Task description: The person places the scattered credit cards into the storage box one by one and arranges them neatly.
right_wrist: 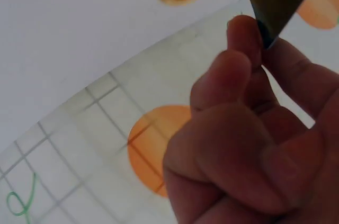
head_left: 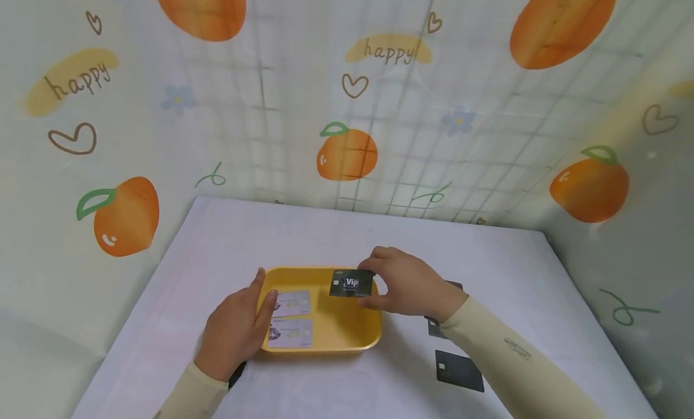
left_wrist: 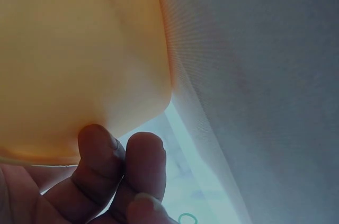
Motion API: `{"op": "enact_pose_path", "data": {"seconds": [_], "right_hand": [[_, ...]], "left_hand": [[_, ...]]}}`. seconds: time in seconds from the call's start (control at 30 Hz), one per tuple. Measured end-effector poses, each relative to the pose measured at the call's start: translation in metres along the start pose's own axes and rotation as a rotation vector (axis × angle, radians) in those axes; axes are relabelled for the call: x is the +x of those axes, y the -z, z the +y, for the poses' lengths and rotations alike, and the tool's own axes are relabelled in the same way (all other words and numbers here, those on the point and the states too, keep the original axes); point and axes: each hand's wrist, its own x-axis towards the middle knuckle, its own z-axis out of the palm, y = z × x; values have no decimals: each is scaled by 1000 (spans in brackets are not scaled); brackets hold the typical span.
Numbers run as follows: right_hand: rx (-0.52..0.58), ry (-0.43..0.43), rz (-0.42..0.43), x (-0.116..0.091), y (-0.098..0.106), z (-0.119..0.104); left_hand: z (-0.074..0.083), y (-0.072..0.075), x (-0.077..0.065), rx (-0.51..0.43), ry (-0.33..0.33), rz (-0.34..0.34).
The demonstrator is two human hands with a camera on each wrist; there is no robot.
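Note:
My right hand (head_left: 406,280) pinches a black VIP card (head_left: 351,283) by its right side, over the right part of a yellow tray (head_left: 347,348). The right wrist view shows the card (right_wrist: 280,1) between thumb and fingertips. My left hand (head_left: 233,325) holds the tray's left side, its thumb over the rim. In the left wrist view, bent fingers (left_wrist: 98,155) lie against the tray's outer wall (left_wrist: 79,65). Two pale purple VIP cards lie inside the tray at the left, an upper card (head_left: 293,303) and a lower card (head_left: 291,333).
Right of the tray, a dark card (head_left: 459,371) lies on the white table (head_left: 401,377). Another dark card (head_left: 435,328) is partly hidden under my right wrist, with a further dark edge above it. A curtain with printed oranges (head_left: 347,154) hangs behind the table.

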Motion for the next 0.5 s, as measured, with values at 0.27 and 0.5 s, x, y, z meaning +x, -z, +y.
{"op": "enact_pose_path", "data": {"seconds": [0.27,0.5], "right_hand": [[-140,53,-71,20,-16,-12],[-212,98,-99,37,-26,-17]], "left_hand": [[1,0,3,2,11,-20],[2,-1,6,0,6,5]]}}
